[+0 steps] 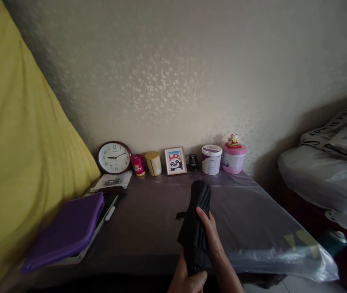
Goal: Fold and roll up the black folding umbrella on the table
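A folded black umbrella (195,228) is held upright at a slight tilt over the table's front edge, its strap end sticking out to the left. Around its lower end my left hand (188,278) is closed, thumb across the front. My right hand (211,232) grips the umbrella's right side higher up, with a finger or thumb lying along the folded cloth. The far sides of both hands' grips are hidden behind the umbrella.
On the plastic-covered table (155,219), a clock (114,158), cans, a framed panda picture (175,161) and tubs (211,160) line the wall. A purple case (66,228) lies at left by a yellow curtain (17,134). Plastic-wrapped bundles (323,167) stand at right.
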Demonstrator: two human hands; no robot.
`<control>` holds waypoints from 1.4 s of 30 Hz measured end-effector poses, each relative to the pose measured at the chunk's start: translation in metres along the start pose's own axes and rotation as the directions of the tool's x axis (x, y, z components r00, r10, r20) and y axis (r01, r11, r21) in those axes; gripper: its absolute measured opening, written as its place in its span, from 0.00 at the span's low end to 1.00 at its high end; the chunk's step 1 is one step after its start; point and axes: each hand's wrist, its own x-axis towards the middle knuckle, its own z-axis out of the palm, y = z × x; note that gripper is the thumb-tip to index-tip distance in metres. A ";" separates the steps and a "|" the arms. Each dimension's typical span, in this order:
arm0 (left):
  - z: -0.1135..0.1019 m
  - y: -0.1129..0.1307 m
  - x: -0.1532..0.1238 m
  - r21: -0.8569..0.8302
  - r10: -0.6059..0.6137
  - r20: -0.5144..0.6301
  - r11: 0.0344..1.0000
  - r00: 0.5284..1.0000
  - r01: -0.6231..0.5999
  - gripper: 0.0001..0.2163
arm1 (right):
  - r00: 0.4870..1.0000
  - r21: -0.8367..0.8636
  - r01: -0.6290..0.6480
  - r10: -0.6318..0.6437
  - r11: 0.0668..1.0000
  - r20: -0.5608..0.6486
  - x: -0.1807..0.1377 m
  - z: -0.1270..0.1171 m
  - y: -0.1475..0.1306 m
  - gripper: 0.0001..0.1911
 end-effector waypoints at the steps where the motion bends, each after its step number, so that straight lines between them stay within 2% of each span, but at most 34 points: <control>1: 0.000 -0.003 0.002 0.087 0.048 -0.078 0.995 0.996 -0.041 0.32 | 1.000 -0.016 0.024 -0.024 1.000 -0.004 0.001 0.000 0.001 0.26; 3: -0.001 -0.008 0.005 0.246 0.146 -0.186 0.964 0.972 -0.098 0.33 | 0.999 -0.026 0.038 -0.038 0.999 -0.002 0.002 0.000 0.005 0.27; 5: -0.005 -0.011 0.005 0.303 0.207 -0.195 0.942 0.959 -0.142 0.34 | 1.000 -0.019 0.021 -0.021 1.000 -0.002 0.003 0.000 0.009 0.28; 6: -0.007 -0.011 0.004 0.279 0.212 -0.170 0.947 0.962 -0.159 0.35 | 1.000 -0.013 0.012 -0.012 1.000 -0.009 0.004 0.000 0.010 0.29; 8: -0.011 -0.009 0.002 0.141 0.177 -0.075 0.976 0.981 -0.166 0.37 | 1.000 0.005 0.001 -0.001 1.000 -0.010 0.005 0.000 0.013 0.29; 11: -0.013 -0.003 -0.002 -0.066 0.038 0.093 0.997 0.995 -0.032 0.38 | 1.000 -0.008 -0.010 0.010 1.000 0.016 0.007 -0.002 0.015 0.29; 13: -0.013 0.001 -0.004 -0.076 -0.023 0.090 0.997 0.996 0.030 0.38 | 0.999 -0.112 0.042 -0.040 0.993 0.020 0.009 -0.004 0.015 0.29; 15: -0.012 0.004 -0.003 -0.012 -0.029 0.005 1.000 1.000 0.029 0.39 | 0.987 -0.285 0.157 -0.160 0.945 0.013 0.011 -0.007 0.015 0.33; 18: -0.015 0.005 -0.001 0.085 0.033 -0.072 0.996 0.997 -0.027 0.40 | 0.928 -0.532 0.337 -0.370 0.777 0.048 0.015 -0.013 0.017 0.41; 20: -0.019 0.002 0.002 0.139 0.067 -0.098 0.989 0.993 -0.053 0.39 | 0.879 -0.660 0.414 -0.465 0.627 0.109 0.019 -0.016 0.020 0.42; 24: -0.026 -0.008 0.009 0.261 0.038 -0.137 0.965 0.990 -0.001 0.38 | 0.738 -0.806 0.528 -0.615 0.268 0.279 0.027 -0.020 0.024 0.29; 26: -0.029 -0.012 0.012 0.311 0.056 -0.120 0.950 0.991 -0.016 0.37 | 0.657 -0.783 0.605 -0.646 0.143 0.389 0.029 -0.020 0.025 0.20; 27: -0.030 -0.014 0.013 0.330 0.068 -0.110 0.944 0.992 -0.028 0.37 | 0.628 -0.758 0.643 -0.644 0.113 0.437 0.031 -0.020 0.025 0.16; 30: -0.031 -0.016 0.014 0.380 0.068 -0.125 0.925 0.990 -0.015 0.35 | 0.594 -0.683 0.719 -0.619 0.124 0.513 0.033 -0.020 0.027 0.11; 34: -0.035 -0.018 0.016 0.506 0.160 -0.140 0.860 0.977 -0.068 0.35 | 0.601 -0.622 0.754 -0.604 0.212 0.524 0.033 -0.020 0.026 0.09; 37: -0.040 -0.018 0.021 0.633 0.200 -0.141 0.771 0.970 -0.067 0.38 | 0.658 -0.618 0.726 -0.564 0.301 0.499 0.030 -0.021 0.021 0.09; 42: -0.051 -0.011 0.030 0.830 0.192 -0.160 0.557 0.968 0.027 0.40 | 0.788 -0.578 0.615 -0.416 0.537 0.453 0.020 -0.022 0.017 0.10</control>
